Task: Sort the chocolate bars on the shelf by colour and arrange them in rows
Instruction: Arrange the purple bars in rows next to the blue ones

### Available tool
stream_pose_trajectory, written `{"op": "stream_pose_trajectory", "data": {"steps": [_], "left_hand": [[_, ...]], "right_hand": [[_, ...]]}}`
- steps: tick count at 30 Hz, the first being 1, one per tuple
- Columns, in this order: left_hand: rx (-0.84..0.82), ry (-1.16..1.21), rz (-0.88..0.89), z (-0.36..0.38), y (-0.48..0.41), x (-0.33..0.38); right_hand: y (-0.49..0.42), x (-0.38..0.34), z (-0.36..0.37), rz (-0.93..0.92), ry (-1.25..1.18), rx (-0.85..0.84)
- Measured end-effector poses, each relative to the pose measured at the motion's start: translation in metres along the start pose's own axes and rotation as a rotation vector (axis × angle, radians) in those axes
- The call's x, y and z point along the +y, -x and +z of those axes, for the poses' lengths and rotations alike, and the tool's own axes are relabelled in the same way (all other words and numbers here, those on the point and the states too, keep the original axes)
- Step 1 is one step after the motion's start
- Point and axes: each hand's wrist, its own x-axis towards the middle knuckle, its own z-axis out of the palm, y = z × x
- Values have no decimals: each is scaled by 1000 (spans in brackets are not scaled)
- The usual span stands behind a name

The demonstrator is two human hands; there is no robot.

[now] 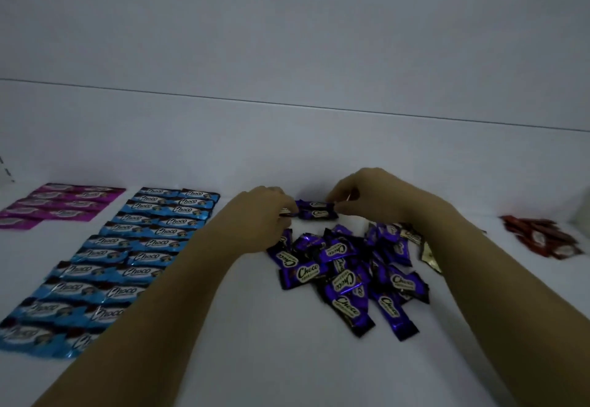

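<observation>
White shelf point(223, 358); left hand point(265, 215), right hand point(376, 195) fingers point(346, 207) pinch purple bars point(316, 210) endwise; long axis left-right.

Chocolate bars on my white shelf point(255, 358), sorted in part by colour.

I pinch two purple bars point(316, 209), one against the other and lying crosswise, my left hand point(265, 215) at their left ends and my right hand point(373, 195) at their right ends; just nearer me the purple heap point(348, 279) lies jumbled, wrappers overlapping at all angles, many with the "Choco" label up. Left of my arms the blue bars point(127, 253) lie flat in two neat columns, the pink bars point(60, 203) in rows beyond them. A gold bar point(429, 256) shows at the heap's right edge, and the red bars point(542, 240) lie in a loose pile far right.
</observation>
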Motion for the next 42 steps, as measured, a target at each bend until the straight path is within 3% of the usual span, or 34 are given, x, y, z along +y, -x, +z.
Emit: {"op": "stream_pose_trajectory", "data": {"steps": [2, 6, 9, 13, 16, 20, 27, 33, 42], "left_hand": [[-12, 34, 20, 2, 4, 3], [-34, 134, 55, 5, 10, 7], [-81, 172, 78, -1, 11, 8], [-150, 170, 59, 5, 13, 10], [-74, 207, 60, 7, 11, 9], [26, 303, 61, 4, 11, 9], [177, 668, -107, 6, 7, 11], [185, 782, -192, 18, 7, 10], [236, 1259, -295, 10, 3, 21]], "right_hand": [[5, -7, -4, 20, -18, -40], [18, -12, 16, 57, -82, 145], [30, -15, 29, 61, -14, 186], [38, -19, 27, 72, -98, 35], [41, -21, 23, 66, -125, -91], [44, -14, 21, 47, -101, -96], [38, 3, 26, 59, -188, 87], [36, 5, 41, 48, -372, 197], [38, -9, 33, 123, -782, 338]]}}
